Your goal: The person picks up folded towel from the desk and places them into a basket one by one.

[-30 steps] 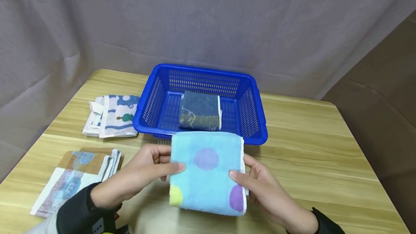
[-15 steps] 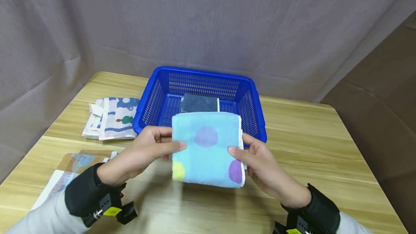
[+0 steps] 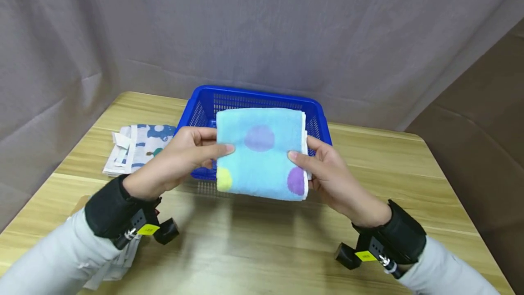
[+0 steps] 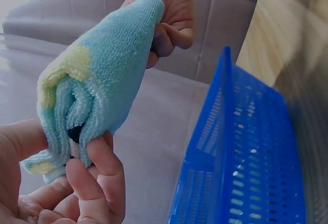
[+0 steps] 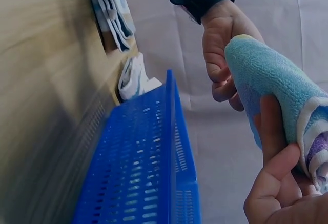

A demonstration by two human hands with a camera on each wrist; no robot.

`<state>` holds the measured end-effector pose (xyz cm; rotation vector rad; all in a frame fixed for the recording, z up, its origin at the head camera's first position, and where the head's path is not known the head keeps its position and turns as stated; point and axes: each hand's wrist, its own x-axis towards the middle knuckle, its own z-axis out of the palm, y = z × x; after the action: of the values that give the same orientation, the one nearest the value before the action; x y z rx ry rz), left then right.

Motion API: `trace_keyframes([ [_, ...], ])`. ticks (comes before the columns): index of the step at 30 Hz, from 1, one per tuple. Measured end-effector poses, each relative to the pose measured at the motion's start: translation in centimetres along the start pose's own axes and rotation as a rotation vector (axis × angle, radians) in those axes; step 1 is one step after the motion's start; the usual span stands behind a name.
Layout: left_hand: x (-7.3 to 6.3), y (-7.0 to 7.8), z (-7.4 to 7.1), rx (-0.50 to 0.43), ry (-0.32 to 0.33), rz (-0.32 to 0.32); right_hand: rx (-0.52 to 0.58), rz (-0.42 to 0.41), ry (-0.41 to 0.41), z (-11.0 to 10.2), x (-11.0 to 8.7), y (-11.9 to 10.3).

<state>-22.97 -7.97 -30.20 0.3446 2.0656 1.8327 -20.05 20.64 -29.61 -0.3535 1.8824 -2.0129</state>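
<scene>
A folded light-blue towel (image 3: 262, 163) with purple and yellow spots is held up by both hands in the head view. My left hand (image 3: 192, 156) pinches its left edge, thumb on the near face and fingers behind. At the opposite edge my right hand (image 3: 329, 170) grips it the same way. The left wrist view shows the towel's rolled layers (image 4: 77, 101) between thumb and fingers. Behind and below the towel stands a blue plastic basket (image 3: 255, 94), which the towel overlaps in the head view. The inside of the basket is mostly hidden.
Left of the basket lies a folded white towel (image 3: 141, 147) with blue and green figures. Another folded towel (image 3: 110, 270) is on the wooden table (image 3: 254, 258), mostly behind the left sleeve. Grey cloth (image 3: 262, 26) hangs behind the table.
Both hands have carried the light-blue towel away from the body, up over the basket in the head view. The dark folded towel seen inside the basket earlier is now hidden behind it.
</scene>
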Motion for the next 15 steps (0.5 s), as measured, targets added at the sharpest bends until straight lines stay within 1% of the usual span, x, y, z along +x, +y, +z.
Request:
trace_keyframes([
  [6, 0.8, 0.7, -0.2, 0.006, 0.006, 0.016, -0.003, 0.006, 0.023, -0.2, 0.7, -0.2],
  [9, 1.2, 0.8, -0.5, 0.030, 0.008, 0.033, -0.003, 0.006, 0.039, -0.4, 1.2, -0.1],
  [13, 1.7, 1.1, -0.9, 0.058, 0.025, 0.022, -0.023, -0.004, 0.055, -0.6, 2.1, -0.1],
  [15, 2.2, 1.2, -1.1, 0.064, 0.029, 0.006, -0.027, -0.001, 0.057, -0.8, 2.5, -0.2],
])
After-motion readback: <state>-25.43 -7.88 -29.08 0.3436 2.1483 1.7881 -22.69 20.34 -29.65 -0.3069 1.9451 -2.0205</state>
